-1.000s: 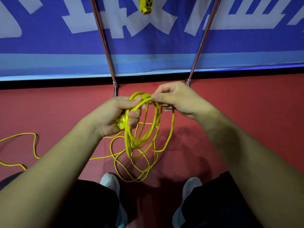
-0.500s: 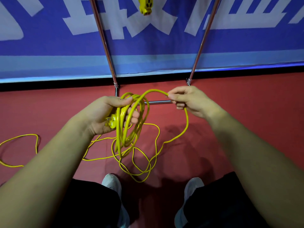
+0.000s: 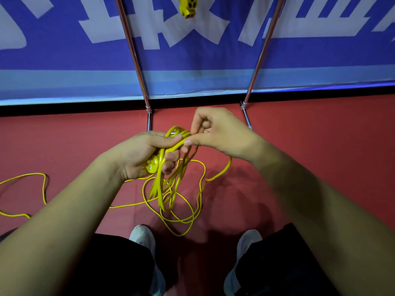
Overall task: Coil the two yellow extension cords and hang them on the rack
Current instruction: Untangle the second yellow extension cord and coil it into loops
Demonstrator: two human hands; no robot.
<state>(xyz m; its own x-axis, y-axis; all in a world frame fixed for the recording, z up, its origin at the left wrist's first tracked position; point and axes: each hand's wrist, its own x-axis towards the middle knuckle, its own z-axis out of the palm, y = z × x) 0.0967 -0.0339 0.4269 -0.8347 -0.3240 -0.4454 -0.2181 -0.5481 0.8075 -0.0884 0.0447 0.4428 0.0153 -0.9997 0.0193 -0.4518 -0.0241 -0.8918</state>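
Observation:
A yellow extension cord [image 3: 164, 189] hangs in several loops from my left hand [image 3: 139, 154], which grips the loops together with the cord's yellow plug [image 3: 152, 165]. My right hand [image 3: 215, 131] pinches a strand of the same cord and holds it against the top of the bundle, touching my left fingers. The loose tail of the cord [image 3: 43, 189] trails across the red floor to the left. A yellow socket end [image 3: 188, 6] of another cord hangs at the top between the two slanted metal legs of the rack [image 3: 132, 52].
The rack's right leg [image 3: 259, 58] and a low crossbar stand right behind my hands. A blue banner [image 3: 64, 50] with white characters covers the wall. My two white shoes [image 3: 143, 238] stand on the red floor [image 3: 320, 135] below the coil.
My right hand, which had drawn a strand out to the right, has come back to the left hand and laid another loop on the bundle. The left hand stayed put.

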